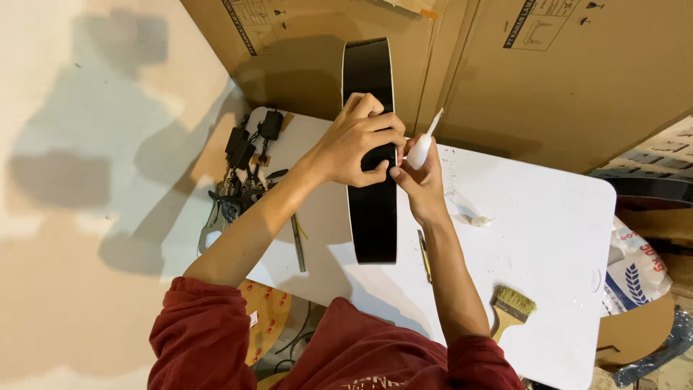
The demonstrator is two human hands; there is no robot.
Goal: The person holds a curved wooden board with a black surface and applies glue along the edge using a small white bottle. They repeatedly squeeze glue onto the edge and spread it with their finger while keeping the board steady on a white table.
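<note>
Your left hand clamped the black guitar body upright on the bench; right-hand fingers pinched a white glue bottle at its edge

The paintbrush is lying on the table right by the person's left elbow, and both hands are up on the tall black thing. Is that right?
Not quite. The head view shows the paintbrush on the white table by the right elbow, not the left. The left hand and the right hand, which holds a small white bottle, are indeed at the tall black thing.
</note>
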